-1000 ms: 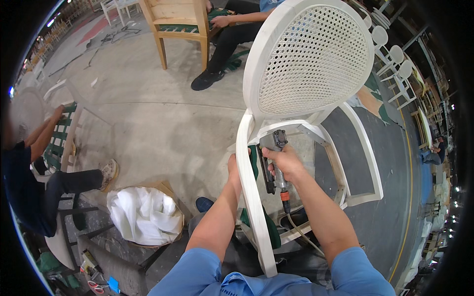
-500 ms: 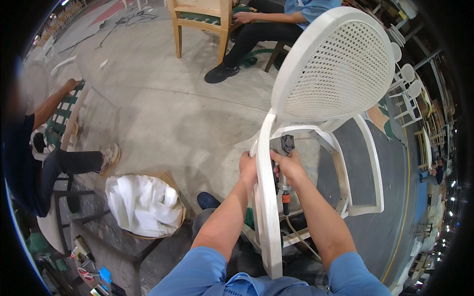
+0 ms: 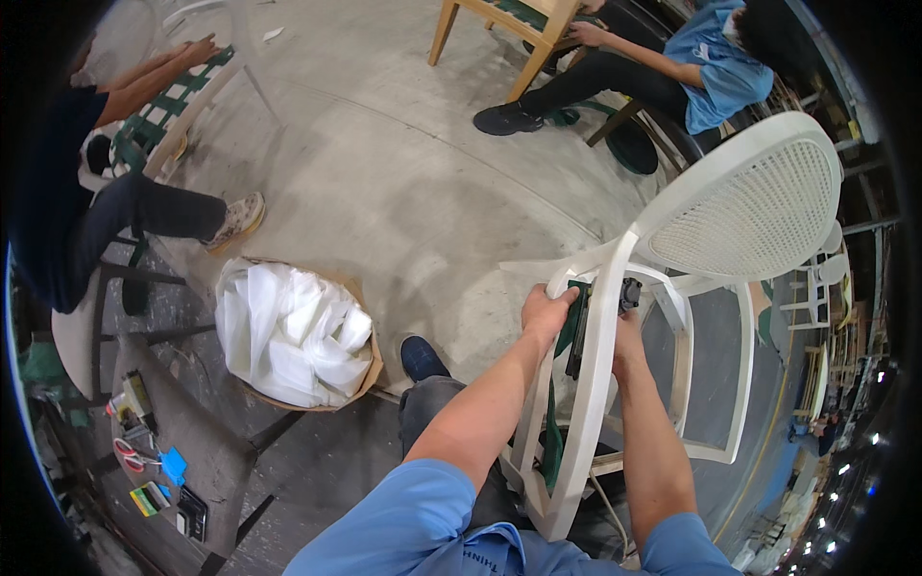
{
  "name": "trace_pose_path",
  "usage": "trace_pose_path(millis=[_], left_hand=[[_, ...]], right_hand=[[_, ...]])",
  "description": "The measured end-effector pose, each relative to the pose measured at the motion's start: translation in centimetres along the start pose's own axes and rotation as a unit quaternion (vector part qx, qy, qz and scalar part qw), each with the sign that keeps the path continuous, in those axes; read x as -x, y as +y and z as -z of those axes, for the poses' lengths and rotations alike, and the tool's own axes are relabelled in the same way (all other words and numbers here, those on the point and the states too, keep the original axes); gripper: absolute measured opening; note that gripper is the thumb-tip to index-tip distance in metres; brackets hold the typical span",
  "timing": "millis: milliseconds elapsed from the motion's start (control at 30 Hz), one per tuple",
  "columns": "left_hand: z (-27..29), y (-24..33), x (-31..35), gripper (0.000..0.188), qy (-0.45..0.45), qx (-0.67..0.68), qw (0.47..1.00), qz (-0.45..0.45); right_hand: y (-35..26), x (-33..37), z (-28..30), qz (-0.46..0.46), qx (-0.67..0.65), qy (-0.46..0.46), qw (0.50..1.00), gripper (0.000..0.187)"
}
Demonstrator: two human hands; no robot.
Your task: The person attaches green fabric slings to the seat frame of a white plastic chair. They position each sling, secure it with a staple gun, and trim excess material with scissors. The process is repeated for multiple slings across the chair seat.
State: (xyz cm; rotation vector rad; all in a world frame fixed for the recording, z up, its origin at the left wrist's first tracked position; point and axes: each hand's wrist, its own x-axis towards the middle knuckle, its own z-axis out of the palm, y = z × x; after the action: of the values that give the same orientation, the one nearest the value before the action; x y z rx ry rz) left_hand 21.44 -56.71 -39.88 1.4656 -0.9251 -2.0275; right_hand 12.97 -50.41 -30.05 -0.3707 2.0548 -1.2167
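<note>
A white chair frame with a woven cane back is tipped on its side in front of me. My left hand is closed at the seat rail, pressing the end of a green webbing strap against it. The strap runs down inside the frame toward my lap. Behind the near rail, my right hand grips a black air stapler. Its nose part shows beside the strap; the chair hides most of its body. An air hose hangs below.
A carton full of white sheeting stands at left. Scissors, a blue piece and small tools lie on a dark chair seat. One person works on webbing at left, another at a wooden chair.
My view has shifted, and the chair sits further right and more tilted. The green strap now shows at my left hand. The stapler has come up against the seat rail.
</note>
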Motion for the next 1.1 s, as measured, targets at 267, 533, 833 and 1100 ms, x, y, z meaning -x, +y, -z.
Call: trace_pose_path(millis=[267,533,833,1100], left_hand=[[0.9,-1.2,-2.0,0.058,-0.008,0.054,0.998,-0.02],[0.9,-1.2,-1.8,0.053,-0.067,0.099,0.993,0.006],[1.1,-1.5,-2.0,0.05,-0.113,0.149,0.982,0.031],[0.9,-1.3,-1.5,0.049,-0.109,0.151,0.982,0.022]], right_hand=[[0.8,-1.4,-0.2,0.001,0.036,-0.039,0.999,0.024],[1.4,-1.5,0.4,-0.008,0.017,-0.057,0.998,0.032],[0.3,-0.8,-0.1,-0.026,0.043,-0.083,0.995,0.036],[0.5,-0.4,0.4,-0.013,0.037,-0.082,0.996,0.023]])
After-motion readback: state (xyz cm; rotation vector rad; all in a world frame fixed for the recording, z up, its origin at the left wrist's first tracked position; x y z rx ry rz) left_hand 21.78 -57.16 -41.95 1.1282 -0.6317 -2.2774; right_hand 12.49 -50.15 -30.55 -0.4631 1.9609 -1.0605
